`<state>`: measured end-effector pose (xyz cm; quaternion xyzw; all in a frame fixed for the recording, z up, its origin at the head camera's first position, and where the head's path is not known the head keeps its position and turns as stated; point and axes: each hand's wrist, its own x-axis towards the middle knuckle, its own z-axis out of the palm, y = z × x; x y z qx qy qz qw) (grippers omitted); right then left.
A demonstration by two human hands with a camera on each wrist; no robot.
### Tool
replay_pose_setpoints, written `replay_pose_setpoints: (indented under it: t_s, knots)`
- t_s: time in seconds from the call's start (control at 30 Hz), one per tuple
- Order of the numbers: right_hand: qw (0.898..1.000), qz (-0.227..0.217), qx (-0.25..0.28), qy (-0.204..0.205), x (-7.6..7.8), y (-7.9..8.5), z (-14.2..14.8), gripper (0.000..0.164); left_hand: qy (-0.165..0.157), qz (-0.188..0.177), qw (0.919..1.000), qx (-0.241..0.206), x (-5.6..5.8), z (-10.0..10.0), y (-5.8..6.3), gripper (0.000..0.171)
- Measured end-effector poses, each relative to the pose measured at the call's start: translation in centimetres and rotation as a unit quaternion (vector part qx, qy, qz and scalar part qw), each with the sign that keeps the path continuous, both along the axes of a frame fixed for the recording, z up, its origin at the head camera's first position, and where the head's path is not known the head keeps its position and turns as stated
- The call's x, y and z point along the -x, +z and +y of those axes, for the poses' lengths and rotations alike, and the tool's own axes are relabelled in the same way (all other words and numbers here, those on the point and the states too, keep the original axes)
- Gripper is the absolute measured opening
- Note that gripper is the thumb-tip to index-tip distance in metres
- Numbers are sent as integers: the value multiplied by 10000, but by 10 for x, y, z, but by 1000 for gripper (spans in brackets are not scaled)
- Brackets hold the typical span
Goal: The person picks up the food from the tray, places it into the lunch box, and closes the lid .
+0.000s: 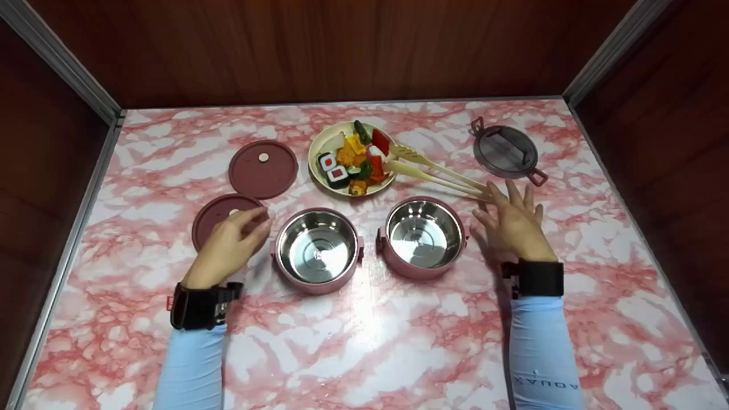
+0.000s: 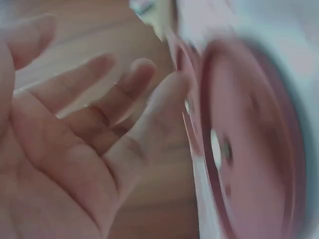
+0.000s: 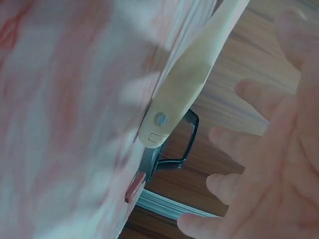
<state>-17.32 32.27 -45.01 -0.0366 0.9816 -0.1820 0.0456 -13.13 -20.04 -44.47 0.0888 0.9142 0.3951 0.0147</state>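
Observation:
My left hand (image 1: 230,242) hovers over the nearer dark-red round lid (image 1: 208,225), holding nothing, its fingers relaxed. In the left wrist view that lid (image 2: 249,144) shows a white knob at its middle. My right hand (image 1: 519,225) is spread beside the hinge end of cream tongs (image 1: 455,181), with nothing in its grip. The right wrist view shows the tongs' joined end (image 3: 167,107) apart from the fingers. Between my hands stand two pink pots with steel insides, the left pot (image 1: 319,253) and the right pot (image 1: 422,239).
A cream plate (image 1: 314,165) of sushi and vegetable pieces lies at the back, the tongs' tips on its right side. Another dark-red lid (image 1: 250,176) lies behind the nearer one. A dark round lid (image 1: 501,151) with red side loops lies back right. Wooden walls (image 1: 342,51) enclose the table.

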Motion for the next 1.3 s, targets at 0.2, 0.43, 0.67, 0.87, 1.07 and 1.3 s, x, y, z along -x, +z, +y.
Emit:
replay_pose_setpoints:
  t_s: [0.2, 0.43, 0.67, 0.87, 1.07, 1.3]
  knots:
    - [9938, 1057, 327, 96, 3, -2, -2, 62, -287, -465, 9982, -239, -2, 16, -1, 45]
    - [9827, 1738, 596, 232, 9, -2, -6, 50, -287, -539, 9979, -233, -3, 26, -8, 41]
    - [9869, 1446, 341, 627, 25, 3, -8, 49, -346, -643, 9970, -264, -4, 23, -7, 43]
    - [9939, 651, 370, 815, 54, 12, -7, 62, -357, -946, 9948, -150, -8, 18, -3, 46]
    - [9925, -99, 716, 988, 79, 8, -5, 67, -437, -1007, 9939, -126, -5, 19, -3, 46]
    - [9866, -137, 888, 1362, 91, -6, -13, 63, -413, -1050, 9935, -140, -5, 20, -3, 45]
